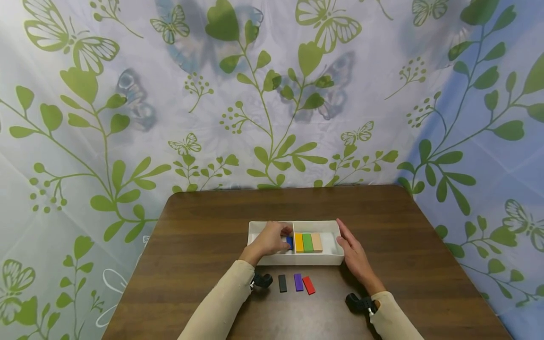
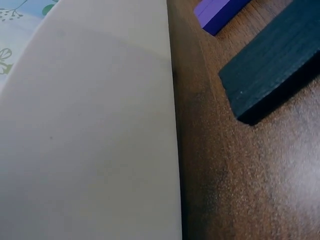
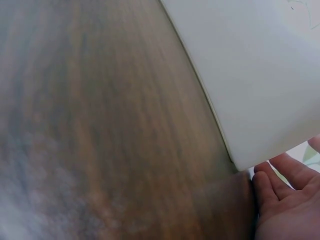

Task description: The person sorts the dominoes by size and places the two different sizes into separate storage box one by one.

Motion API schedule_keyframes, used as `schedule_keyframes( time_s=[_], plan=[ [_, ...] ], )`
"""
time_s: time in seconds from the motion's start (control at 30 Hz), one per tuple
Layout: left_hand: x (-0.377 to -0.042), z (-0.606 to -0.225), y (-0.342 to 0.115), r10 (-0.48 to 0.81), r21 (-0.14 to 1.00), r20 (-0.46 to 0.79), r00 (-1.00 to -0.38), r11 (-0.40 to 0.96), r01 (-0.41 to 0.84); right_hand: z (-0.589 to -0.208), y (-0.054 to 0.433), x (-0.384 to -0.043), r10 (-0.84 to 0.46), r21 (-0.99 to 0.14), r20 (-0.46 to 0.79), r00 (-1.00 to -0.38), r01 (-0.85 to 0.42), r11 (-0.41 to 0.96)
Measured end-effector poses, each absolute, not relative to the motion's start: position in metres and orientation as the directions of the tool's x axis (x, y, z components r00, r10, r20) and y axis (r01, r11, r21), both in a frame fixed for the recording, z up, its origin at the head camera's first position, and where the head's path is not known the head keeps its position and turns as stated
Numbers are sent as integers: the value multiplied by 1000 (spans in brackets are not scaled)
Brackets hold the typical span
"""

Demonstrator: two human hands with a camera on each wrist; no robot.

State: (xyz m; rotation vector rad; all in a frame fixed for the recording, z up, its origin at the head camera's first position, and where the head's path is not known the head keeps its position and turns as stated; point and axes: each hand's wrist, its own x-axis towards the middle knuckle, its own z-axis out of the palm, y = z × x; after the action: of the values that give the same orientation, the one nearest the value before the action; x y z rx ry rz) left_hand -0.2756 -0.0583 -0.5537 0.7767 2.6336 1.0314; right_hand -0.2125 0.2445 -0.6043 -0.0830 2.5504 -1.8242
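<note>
A white two-compartment tray [image 1: 276, 260] lies on the table. My left hand [image 1: 268, 240] reaches into its left compartment, fingers curled at a small blue block [image 1: 290, 242] beside the divider; the fingers partly hide this block. At the tray's right end, my right hand [image 1: 353, 250] grips the wall, thumb over the rim and the other fingers along the outside. In the right wrist view, fingers of the right hand [image 3: 290, 200] touch the tray's corner. Yellow [image 1: 299, 243], green [image 1: 307, 243] and beige [image 1: 317, 242] blocks lie side by side in the right compartment.
In front of the tray lie a black block [image 1: 282, 283], a purple block [image 1: 299, 282] and a tilted red block [image 1: 309, 285]. The brown wooden table [image 1: 204, 236] meets a patterned curtain [image 1: 272, 118] behind. Black wrist devices [image 1: 360, 303] sit on both wrists.
</note>
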Motion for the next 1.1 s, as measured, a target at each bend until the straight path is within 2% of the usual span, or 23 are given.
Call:
schedule_keyframes(
  time_s=[0.33,0.6,0.97,1.1],
  plan=[
    [-274,-555,-68,563,700,41,-826,573,426,-604,244,-212,-45,-952,33,-998,-45,303],
    [-267,-544,-75,533,756,16,-846,547,359,-604,245,-212,-32,-946,31,-999,-40,323],
    [-241,-526,-90,503,770,88,-860,512,379,-606,244,-214,-35,-942,32,-999,-41,332],
    [-229,-525,-97,491,777,149,-858,479,409,-608,244,-214,-33,-936,30,-999,-40,350]
  ],
)
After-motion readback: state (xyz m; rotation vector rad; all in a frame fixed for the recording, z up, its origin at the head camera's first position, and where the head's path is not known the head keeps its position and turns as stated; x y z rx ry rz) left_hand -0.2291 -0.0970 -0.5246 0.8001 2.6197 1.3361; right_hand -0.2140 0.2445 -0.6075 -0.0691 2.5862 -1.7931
